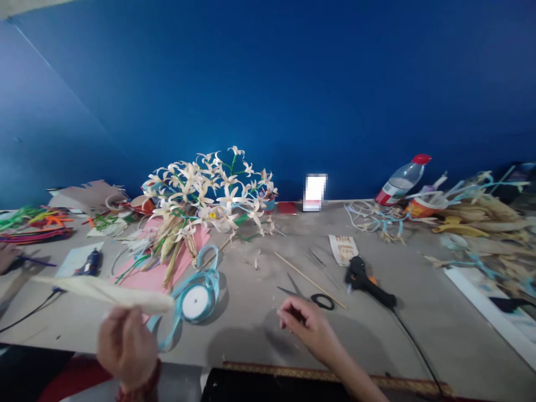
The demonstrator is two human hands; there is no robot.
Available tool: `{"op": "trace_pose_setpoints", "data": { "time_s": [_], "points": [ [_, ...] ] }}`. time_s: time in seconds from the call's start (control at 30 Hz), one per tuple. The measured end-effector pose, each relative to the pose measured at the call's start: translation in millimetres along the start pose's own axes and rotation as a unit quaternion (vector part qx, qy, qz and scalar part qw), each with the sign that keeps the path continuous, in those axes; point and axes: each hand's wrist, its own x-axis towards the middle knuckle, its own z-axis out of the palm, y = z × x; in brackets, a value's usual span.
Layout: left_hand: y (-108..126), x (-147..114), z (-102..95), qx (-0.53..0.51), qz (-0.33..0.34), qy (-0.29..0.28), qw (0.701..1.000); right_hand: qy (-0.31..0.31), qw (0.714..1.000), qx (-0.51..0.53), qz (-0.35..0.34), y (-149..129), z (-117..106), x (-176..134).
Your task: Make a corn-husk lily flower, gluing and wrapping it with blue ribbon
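Near the front left of the table, my left hand (128,346) is closed on a long pale corn husk (104,293), pinching it close to its right end. The husk stretches out to the left, a little blurred. My right hand (305,324) hovers over the front of the table with thumb and fingers pressed together; whatever they may hold is too small to make out. Just beyond it lie black-handled scissors (321,302), spread open, and a thin wooden stick (310,279). A spool of light blue ribbon (195,302) rests between my hands, its ribbon loosely unwound.
White husk flowers (228,195) stand at the back, near pink paper (190,251). A black glue gun (368,282) trails its cord at right; a blue glue gun (90,262) lies left. A bottle (402,181) leans behind piled husks (481,212). Another person's hand (7,258) shows far left.
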Motion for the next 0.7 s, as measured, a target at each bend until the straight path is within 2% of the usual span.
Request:
{"op": "trace_pose_setpoints", "data": {
  "time_s": [0.03,0.07,0.13,0.2,0.27,0.4,0.53,0.7],
  "points": [
    [9,-20,7.1,-0.035,0.01,-0.018,0.999,-0.013,1.0,0.017,-0.013,-7,0,2],
    [21,-37,17.1,-0.077,0.023,-0.06,0.995,-0.029,0.998,0.04,-0.028,-15,0,3],
    [49,-58,42.3,-0.18,0.043,-0.192,0.964,-0.067,0.99,0.106,-0.056,-31,1,6],
    [74,-62,66.4,-0.271,0.033,-0.323,0.906,-0.091,0.98,0.166,-0.063,-44,1,8],
    [89,-57,82.9,-0.32,0.001,-0.374,0.87,-0.071,0.978,0.193,-0.048,-49,1,8],
    [92,-53,95.0,-0.348,-0.02,-0.392,0.851,-0.011,0.973,0.231,-0.002,-41,0,4],
    [91,-56,99.0,-0.37,-0.036,-0.4,0.838,-0.008,0.972,0.232,0.018,-29,1,1],
    [99,-53,107.2,-0.384,-0.101,-0.449,0.801,-0.016,0.97,0.24,0.024,-27,2,4]
  ]
}}
